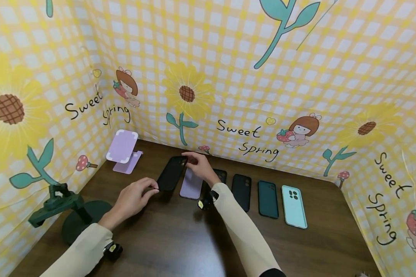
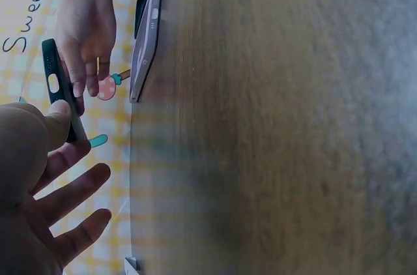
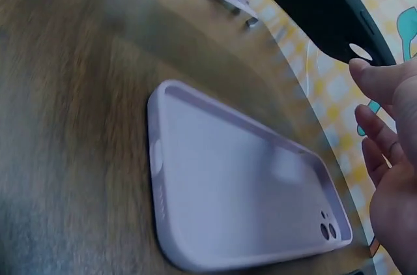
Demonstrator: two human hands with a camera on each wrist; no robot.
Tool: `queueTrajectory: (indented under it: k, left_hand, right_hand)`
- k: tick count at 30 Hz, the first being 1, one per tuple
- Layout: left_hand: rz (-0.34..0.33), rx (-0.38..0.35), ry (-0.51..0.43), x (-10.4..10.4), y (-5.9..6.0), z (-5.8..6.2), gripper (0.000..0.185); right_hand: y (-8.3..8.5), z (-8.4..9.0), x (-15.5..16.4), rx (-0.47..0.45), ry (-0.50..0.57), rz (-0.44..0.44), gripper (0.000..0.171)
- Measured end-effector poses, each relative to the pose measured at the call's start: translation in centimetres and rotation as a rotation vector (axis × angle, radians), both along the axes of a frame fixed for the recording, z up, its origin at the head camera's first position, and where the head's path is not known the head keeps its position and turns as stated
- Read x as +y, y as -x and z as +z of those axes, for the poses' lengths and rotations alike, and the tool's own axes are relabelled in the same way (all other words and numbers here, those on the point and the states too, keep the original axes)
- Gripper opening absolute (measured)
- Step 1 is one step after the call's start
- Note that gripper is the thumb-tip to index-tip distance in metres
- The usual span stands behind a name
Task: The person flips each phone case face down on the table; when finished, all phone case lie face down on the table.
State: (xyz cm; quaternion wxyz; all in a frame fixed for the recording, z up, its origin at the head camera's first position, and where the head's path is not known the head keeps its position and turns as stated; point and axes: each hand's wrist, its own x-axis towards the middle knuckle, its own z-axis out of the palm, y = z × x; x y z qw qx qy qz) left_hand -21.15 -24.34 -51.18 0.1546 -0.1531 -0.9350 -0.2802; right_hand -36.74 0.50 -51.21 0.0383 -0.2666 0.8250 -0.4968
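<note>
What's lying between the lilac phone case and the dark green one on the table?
Two black phone cases: one largely hidden behind the right hand's wrist, another beside the dark green silicone case. The lilac silicone case sits leftmost. The head view shows this.

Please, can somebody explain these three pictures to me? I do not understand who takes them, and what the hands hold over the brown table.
No machine here: a person works with bare hands and wears three cameras. The big picture comes from the head, the others from each wrist. The left hand and the right hand hold a black phone case by its two ends, above the wooden table. Under it lies a lilac case, open side up. Beside it lie more cases in a row, ending with a light blue case. On the left stand a lilac phone stand and a dark green holder.
</note>
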Motion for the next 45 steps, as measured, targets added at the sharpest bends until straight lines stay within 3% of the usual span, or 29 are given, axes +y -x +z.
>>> queueTrajectory:
  k: [7,14,22,29,32,35,40,45]
  left_hand:
    - [-0.017,-0.010,-0.028,-0.3,0.0,0.2,0.009]
    - [-0.050,-0.020,-0.051,-0.3,0.1,0.4,0.010]
    - [-0.074,-0.020,-0.068,-0.3,0.1,0.2,0.010]
    - [-0.127,-0.109,-0.130,-0.3,0.2,0.1,0.009]
    - [-0.137,-0.139,-0.144,-0.3,0.1,0.1,0.026]
    - [-0.137,-0.117,-0.110,-0.1,0.1,0.1,0.058]
    - [-0.131,0.000,0.033,0.2,0.2,0.3,0.101]
    - [-0.147,0.152,0.158,0.3,0.3,0.4,0.108]
  right_hand:
    - [-0.1,0.3,-0.5,-0.057,0.054,0.017,0.040]
    - [0.0,-0.1,-1.0,-0.072,0.131,0.134,0.046]
    - [-0.1,0.3,-0.9,-0.093,0.080,0.116,0.044]
    - [-0.1,0.5,-1.0,-0.121,0.091,0.152,0.040]
    - [-0.2,0.7,-1.1,-0.153,0.114,0.185,0.039]
    - [-0.4,0.9,-1.1,-0.179,0.123,0.183,0.037]
    - [-0.5,1.0,-1.1,-0.228,0.114,0.169,0.036]
    - [-0.4,1.1,-1.2,-0.261,0.098,0.176,0.041]
